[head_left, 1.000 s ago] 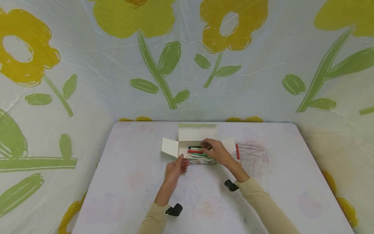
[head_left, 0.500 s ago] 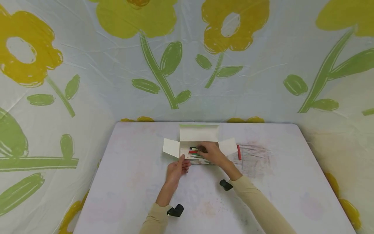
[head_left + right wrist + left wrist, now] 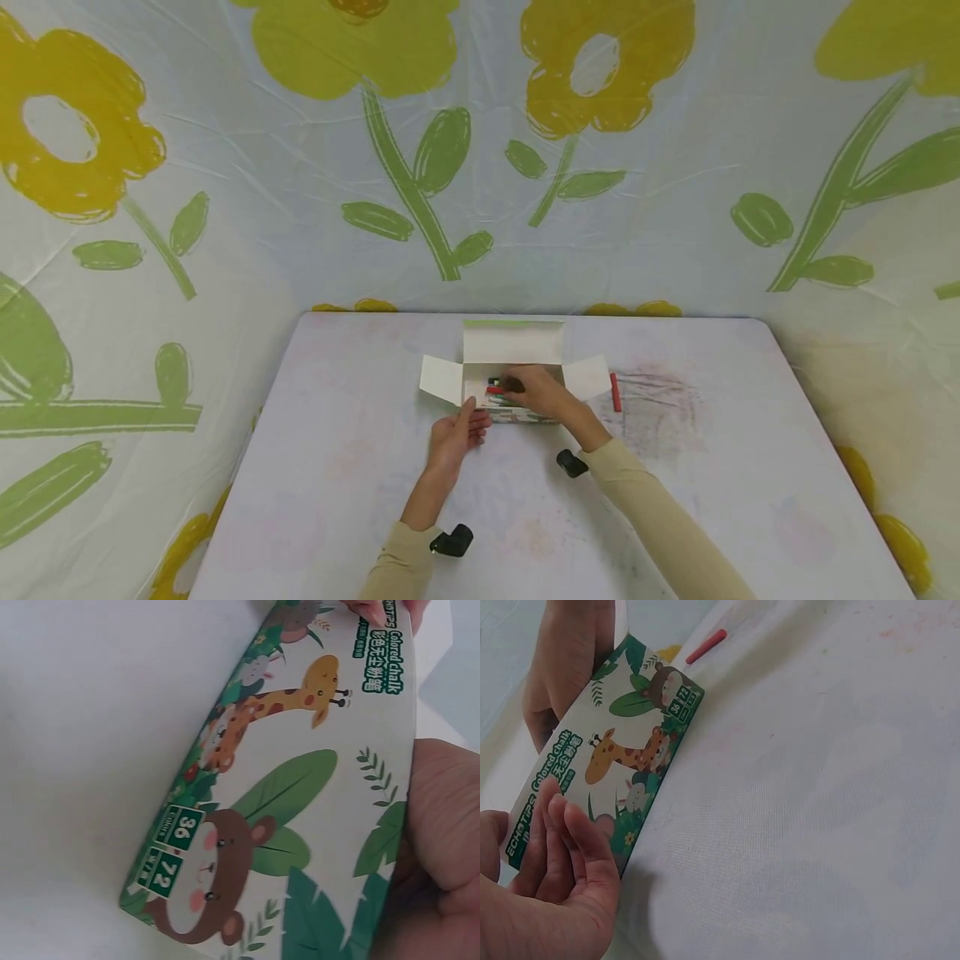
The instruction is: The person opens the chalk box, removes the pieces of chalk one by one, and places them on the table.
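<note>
Left hand (image 3: pixel 452 440) holds box (image 3: pixel 622 742) by near left corner. Right hand (image 3: pixel 536 392) bends over chalk sticks (image 3: pixel 494 390) inside, hiding them partly; cannot tell grip. Red stick (image 3: pixel 616 392) lies on table (image 3: pixel 337 417), beside right flap (image 3: pixel 587 378).

Inside the chalk box (image 3: pixel 611 761), the right hand (image 3: pixel 538 392) is hiding its own fingertips and parts of the chalk sticks (image 3: pixel 495 390), leaving its grip uncertain. At the box's front, the left hand (image 3: pixel 559 889) is covering some lettering (image 3: pixel 553 760) in the left wrist view.

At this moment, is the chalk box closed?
No, the box has its white flaps spread open, and the right hand reaches inside.
</note>
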Demonstrator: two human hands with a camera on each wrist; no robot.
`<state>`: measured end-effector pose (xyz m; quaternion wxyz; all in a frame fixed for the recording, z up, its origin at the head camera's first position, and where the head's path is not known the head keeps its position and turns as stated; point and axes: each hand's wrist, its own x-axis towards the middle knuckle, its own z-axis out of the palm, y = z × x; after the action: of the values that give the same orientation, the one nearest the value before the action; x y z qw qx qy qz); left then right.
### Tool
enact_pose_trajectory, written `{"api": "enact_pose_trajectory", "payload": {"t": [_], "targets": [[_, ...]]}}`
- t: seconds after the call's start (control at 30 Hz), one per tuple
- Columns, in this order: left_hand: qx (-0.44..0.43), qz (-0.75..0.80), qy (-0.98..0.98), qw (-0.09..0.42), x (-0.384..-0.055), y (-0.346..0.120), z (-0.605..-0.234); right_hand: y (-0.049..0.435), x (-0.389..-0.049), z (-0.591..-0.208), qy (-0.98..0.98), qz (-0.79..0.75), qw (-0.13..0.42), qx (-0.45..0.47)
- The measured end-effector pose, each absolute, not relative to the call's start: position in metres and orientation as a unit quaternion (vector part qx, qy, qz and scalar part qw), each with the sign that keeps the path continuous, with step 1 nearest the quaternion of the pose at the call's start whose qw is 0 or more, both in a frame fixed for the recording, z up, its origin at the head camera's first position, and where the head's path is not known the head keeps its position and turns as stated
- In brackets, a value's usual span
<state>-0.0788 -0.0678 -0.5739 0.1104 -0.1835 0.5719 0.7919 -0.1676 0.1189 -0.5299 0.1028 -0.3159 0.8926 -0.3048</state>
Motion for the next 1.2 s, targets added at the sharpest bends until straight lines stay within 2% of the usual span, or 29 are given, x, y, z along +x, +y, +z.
{"api": "enact_pose_trajectory", "payload": {"t": [0.3, 0.77, 0.97, 1.2], "targets": [[-0.191, 0.794, 0.567, 0.112, -0.076, -0.064, -0.571, 0.113, -0.169, -0.519, 0.893, -0.256, 0.147, -0.339], [-0.191, 0.795, 0.564, 0.116, -0.077, -0.065, -0.573, 0.109, -0.172, -0.516, 0.900, -0.218, 0.198, -0.321], [-0.182, 0.796, 0.565, 0.119, -0.071, -0.067, -0.551, 0.115, -0.171, -0.515, 0.900, -0.220, 0.177, -0.332], [-0.180, 0.798, 0.564, 0.114, -0.070, -0.068, -0.541, 0.132, -0.169, -0.511, 0.871, -0.305, 0.140, -0.359]]}}
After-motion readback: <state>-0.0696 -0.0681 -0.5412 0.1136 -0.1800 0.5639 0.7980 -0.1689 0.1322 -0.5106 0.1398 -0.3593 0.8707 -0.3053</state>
